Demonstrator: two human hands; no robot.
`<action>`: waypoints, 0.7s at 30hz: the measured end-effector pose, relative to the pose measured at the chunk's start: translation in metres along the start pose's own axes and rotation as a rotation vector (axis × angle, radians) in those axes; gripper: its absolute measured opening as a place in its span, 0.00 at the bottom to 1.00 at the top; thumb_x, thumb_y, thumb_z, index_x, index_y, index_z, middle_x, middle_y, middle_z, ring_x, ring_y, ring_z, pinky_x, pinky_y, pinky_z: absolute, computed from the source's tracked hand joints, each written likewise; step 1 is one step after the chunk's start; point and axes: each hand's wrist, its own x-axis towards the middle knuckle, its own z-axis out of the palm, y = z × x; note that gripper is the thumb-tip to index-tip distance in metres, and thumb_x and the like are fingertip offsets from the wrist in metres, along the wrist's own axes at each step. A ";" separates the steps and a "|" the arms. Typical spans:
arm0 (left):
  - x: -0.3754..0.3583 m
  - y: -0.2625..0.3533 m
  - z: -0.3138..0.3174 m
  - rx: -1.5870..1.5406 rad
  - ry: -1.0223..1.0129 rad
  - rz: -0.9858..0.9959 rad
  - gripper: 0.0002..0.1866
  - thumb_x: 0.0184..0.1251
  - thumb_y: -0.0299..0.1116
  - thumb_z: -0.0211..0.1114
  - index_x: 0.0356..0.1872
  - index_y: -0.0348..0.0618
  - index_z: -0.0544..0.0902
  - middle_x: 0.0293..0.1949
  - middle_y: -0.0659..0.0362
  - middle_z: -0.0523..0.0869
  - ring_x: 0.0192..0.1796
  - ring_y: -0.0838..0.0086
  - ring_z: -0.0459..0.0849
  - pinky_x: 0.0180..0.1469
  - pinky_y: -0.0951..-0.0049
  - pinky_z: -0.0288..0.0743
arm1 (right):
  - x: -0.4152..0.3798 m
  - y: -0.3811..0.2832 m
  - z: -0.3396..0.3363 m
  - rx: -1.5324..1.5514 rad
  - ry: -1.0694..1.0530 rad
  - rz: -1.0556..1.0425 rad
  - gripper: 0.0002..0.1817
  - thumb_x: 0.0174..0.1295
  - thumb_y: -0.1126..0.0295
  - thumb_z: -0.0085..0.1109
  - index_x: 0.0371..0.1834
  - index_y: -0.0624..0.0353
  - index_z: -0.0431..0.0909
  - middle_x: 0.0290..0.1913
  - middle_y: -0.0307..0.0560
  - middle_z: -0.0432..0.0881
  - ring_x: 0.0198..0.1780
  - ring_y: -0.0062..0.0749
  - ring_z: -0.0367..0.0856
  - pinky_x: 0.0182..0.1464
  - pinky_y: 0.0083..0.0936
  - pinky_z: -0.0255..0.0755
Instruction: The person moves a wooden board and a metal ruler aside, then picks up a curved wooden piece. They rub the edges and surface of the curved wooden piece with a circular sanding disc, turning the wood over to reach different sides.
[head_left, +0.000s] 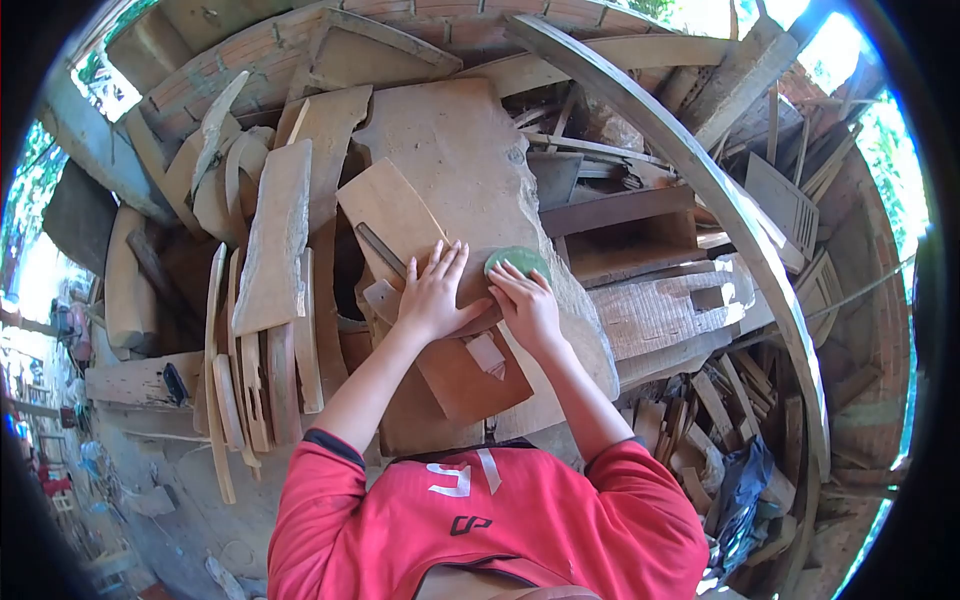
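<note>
My left hand point(437, 300) lies with its fingers spread over a wooden piece, the thumb pointing toward my right hand. Beside its fingertips are a flat light-brown board point(392, 205) and a narrow dark strip point(381, 249). My right hand point(526, 312) has its fingers close together over the near edge of a round green disc point(520, 263), its thumb side turned toward my left hand. The disc rests on a broad worn plank point(450, 130). Nearer my body lie a reddish-brown board point(460, 385) and a small folded pale piece point(486, 354).
Long wooden offcuts point(275, 235) are stacked on the left. A long curved beam point(700, 165) arches across the right side. Behind it sit a dark open wooden box point(625, 240) and slotted panels point(785, 205). Scrap wood and a dark plastic bag point(740, 495) lie low on the right.
</note>
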 end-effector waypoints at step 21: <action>0.001 0.005 -0.006 0.018 -0.012 0.010 0.63 0.32 0.75 0.62 0.69 0.40 0.55 0.69 0.53 0.59 0.73 0.63 0.51 0.66 0.36 0.40 | -0.032 -0.015 -0.012 0.153 -0.014 0.088 0.10 0.60 0.69 0.56 0.44 0.50 0.81 0.48 0.43 0.82 0.56 0.31 0.77 0.62 0.40 0.60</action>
